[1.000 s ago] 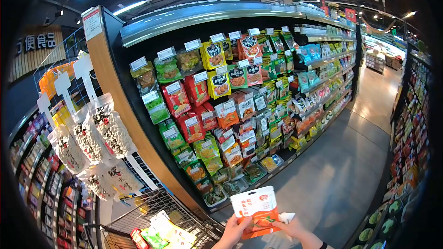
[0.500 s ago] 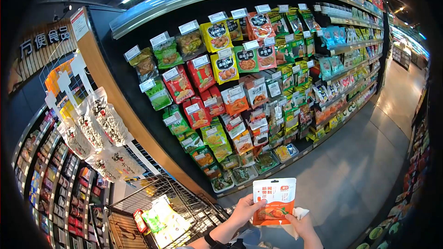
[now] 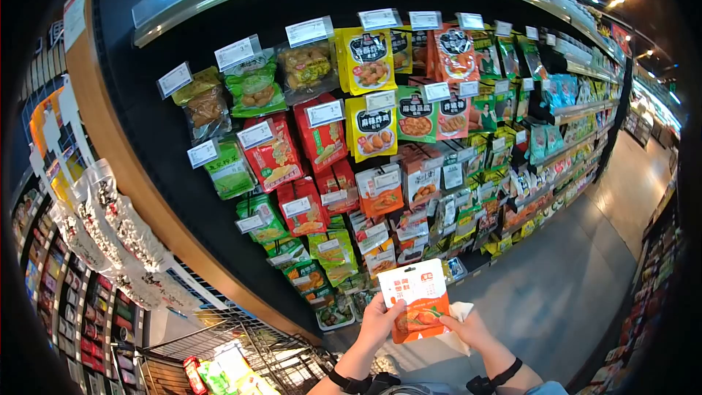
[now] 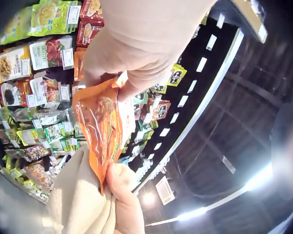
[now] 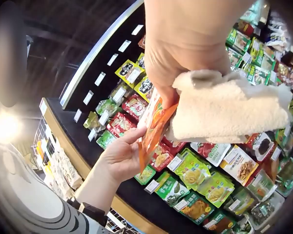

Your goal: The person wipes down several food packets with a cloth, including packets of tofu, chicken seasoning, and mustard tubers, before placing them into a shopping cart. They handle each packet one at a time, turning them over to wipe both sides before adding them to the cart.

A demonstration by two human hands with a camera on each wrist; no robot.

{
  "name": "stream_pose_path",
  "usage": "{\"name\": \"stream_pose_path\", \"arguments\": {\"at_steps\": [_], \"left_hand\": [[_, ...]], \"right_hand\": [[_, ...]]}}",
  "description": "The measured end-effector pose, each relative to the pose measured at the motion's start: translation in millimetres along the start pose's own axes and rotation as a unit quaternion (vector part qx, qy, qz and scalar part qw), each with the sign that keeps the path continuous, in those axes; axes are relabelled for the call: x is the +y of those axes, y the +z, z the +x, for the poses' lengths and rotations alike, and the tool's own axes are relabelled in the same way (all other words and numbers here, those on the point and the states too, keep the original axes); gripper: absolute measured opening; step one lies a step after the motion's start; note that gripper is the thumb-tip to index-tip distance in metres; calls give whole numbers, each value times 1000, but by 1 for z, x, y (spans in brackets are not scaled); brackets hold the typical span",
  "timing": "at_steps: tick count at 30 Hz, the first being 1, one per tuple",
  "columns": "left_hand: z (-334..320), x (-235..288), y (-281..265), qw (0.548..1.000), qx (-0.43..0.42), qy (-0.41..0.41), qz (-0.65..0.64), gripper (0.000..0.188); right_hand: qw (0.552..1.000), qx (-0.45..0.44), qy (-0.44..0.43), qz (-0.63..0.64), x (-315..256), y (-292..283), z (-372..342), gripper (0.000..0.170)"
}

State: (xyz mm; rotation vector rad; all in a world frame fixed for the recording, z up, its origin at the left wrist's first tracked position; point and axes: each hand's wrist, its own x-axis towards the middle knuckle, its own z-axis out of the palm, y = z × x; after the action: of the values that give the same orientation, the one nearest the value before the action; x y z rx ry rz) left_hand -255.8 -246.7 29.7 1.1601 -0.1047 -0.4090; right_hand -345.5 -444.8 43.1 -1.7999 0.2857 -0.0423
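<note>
An orange and white seasoning packet is held upright between both hands in the head view, its printed front toward me. My left hand pinches its left edge, thumb on the front. On the lower right edge, my right hand pinches the packet, and the same hand holds a folded cream cloth. In the left wrist view the packet's orange side bulges between the two hands. The right wrist view shows the packet edge-on, with the left hand on its far side.
A rack of hanging food packets with price tags stands ahead. At lower left is a wire shopping cart with several packages. White bags hang at the left beside a wooden post. An aisle floor runs off right.
The head view has moved closer to the rack and its hanging packets look larger. Both hands keep hold of the packet, which has shifted slightly within the view.
</note>
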Motion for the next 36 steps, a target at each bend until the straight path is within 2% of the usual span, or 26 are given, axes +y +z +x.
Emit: {"name": "stream_pose_path", "arguments": {"at_steps": [5, 6, 9, 10, 13, 15, 17, 19, 21, 23, 25, 26, 36], "left_hand": [[73, 5, -16, 997, 52, 48, -37, 29], [87, 4, -21, 996, 75, 48, 22, 30], [126, 5, -32, 995, 88, 27, 28, 29], [141, 2, -33, 991, 107, 73, 32, 28], [178, 4, -39, 988, 133, 50, 68, 27], [198, 15, -33, 988, 130, 74, 49, 32], [212, 30, -26, 984, 154, 52, 77, 31], [227, 39, -20, 981, 163, 49, 92, 30], [243, 33, -24, 976, 136, 146, 85, 29], [251, 33, -24, 973, 151, 147, 90, 30], [258, 36, -20, 970, 158, 177, 47, 28], [260, 38, -19, 969, 163, 178, 48, 28], [277, 30, -25, 956, 208, 195, 70, 34]], "right_hand": [[999, -35, 22, 22, 11, 8, 94, 19], [999, -37, 3, 32, 9, 10, 108, 19], [996, -52, -13, 67, 12, 13, 150, 22], [996, -55, 8, 76, 10, 13, 165, 24], [992, -82, 21, 94, 25, 13, 214, 28], [993, -97, -26, 61, 24, 12, 245, 27], [990, -127, -6, 67, 19, 8, 270, 21], [993, -113, 0, 38, 10, 7, 288, 18], [991, -123, -23, 39, -8, 2, 300, 17], [989, -132, -48, 37, -6, 2, 314, 17], [974, -113, -190, 53, 1, 7, 334, 14], [977, -133, -160, 44, 3, 4, 338, 13], [976, -168, -112, 81, 11, 8, 366, 15]]}}
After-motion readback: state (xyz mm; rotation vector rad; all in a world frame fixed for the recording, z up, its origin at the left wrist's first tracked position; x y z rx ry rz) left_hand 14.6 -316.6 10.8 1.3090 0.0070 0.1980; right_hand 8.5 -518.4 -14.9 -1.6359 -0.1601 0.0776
